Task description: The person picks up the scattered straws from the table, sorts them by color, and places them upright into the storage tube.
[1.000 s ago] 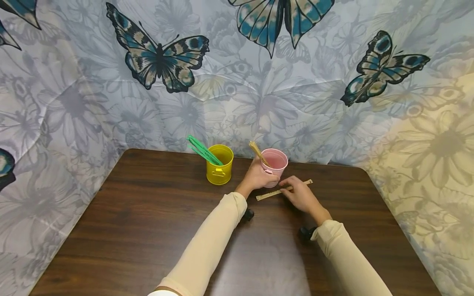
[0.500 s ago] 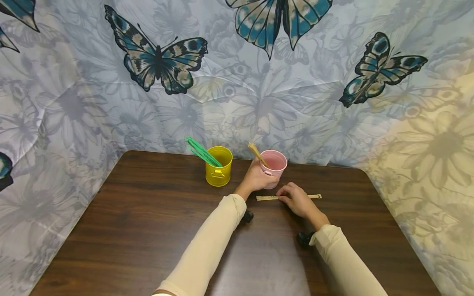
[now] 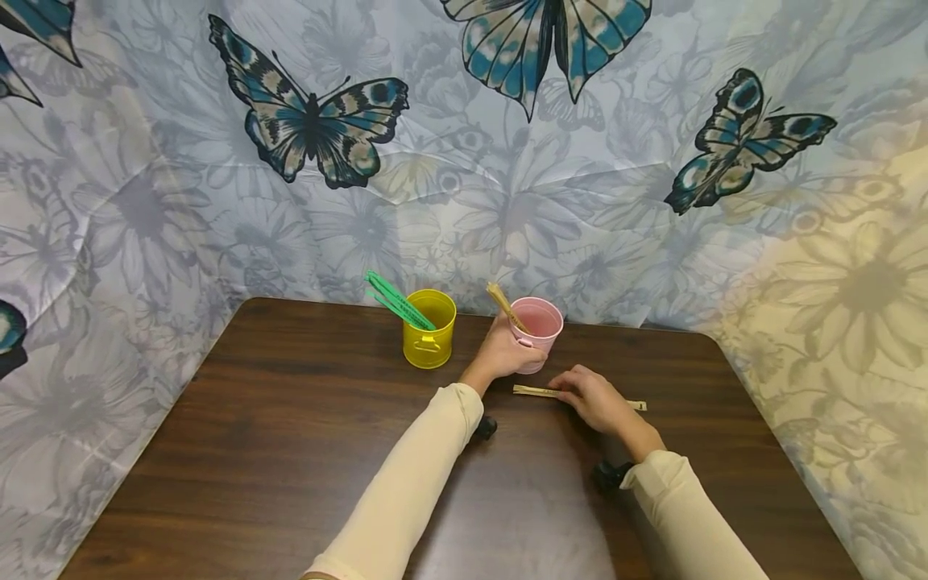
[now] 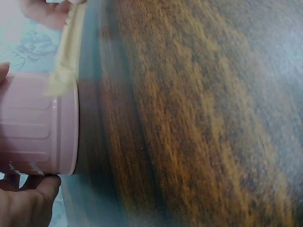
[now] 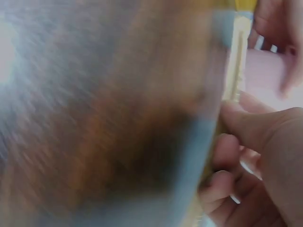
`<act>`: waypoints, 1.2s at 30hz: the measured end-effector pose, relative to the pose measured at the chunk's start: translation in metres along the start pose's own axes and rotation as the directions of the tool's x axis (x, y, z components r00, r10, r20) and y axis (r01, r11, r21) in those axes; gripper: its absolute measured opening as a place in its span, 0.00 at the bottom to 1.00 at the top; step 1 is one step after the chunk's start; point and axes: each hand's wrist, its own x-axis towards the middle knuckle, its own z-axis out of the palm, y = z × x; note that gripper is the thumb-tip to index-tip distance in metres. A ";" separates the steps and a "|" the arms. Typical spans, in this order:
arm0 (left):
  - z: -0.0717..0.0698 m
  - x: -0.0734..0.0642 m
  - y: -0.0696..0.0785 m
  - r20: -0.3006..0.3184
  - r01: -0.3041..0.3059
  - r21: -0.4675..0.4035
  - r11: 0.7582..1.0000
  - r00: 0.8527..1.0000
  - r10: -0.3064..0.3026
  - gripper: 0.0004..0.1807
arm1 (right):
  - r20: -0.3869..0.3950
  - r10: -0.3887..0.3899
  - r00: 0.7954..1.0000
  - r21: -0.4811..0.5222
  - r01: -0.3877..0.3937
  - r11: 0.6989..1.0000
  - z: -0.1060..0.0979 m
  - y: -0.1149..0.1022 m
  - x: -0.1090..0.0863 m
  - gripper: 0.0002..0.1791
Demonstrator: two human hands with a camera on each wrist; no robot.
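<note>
My left hand (image 3: 505,346) grips a small pink bucket (image 3: 540,345) near the back of the table, its mouth turned upward. A slim beige stick (image 3: 500,296) leans out over the bucket's left rim. In front of the bucket, my right hand (image 3: 596,401) pinches another long, flat beige stick (image 3: 533,391) by its middle, roughly level with the tabletop. Fine ridges show along that stick in the left wrist view, but its exact kind is unclear. The right wrist view shows thumb and fingers closed on it, with blur over the lower part.
A yellow bucket (image 3: 439,351) with a small front handle stands left of the pink one. Several green sticks (image 3: 395,300) lean out of it. The dark wooden table (image 3: 275,435) ends at a wall cloth (image 3: 471,201) printed with butterflies.
The right hand has drawn the beige stick toward the body and slightly right, and the stick's right end has swung nearer. The left hand keeps hold of the pink bucket.
</note>
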 end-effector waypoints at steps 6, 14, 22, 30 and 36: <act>0.001 0.001 -0.003 -0.010 -0.019 -0.006 1.000 1.000 0.019 0.49 | 0.083 -0.001 0.997 0.099 -0.007 0.995 -0.030 -0.004 -0.008 0.06; 0.001 0.001 0.000 -0.003 -0.012 -0.002 1.000 1.000 0.012 0.48 | 0.111 0.116 0.987 0.290 -0.144 0.946 -0.066 -0.026 -0.014 0.05; -0.001 -0.002 0.003 -0.008 -0.013 -0.029 0.999 1.000 0.013 0.47 | -0.172 0.034 0.985 0.230 0.007 0.973 -0.085 -0.054 -0.005 0.07; -0.001 0.000 0.003 -0.002 -0.011 -0.017 1.000 1.000 0.011 0.49 | -0.416 -0.068 0.907 0.211 0.170 0.963 -0.104 -0.082 0.021 0.12; 0.000 0.001 0.000 -0.001 -0.050 -0.018 0.999 0.999 0.050 0.46 | -0.455 -0.106 0.884 0.209 0.221 0.953 -0.116 -0.103 0.047 0.09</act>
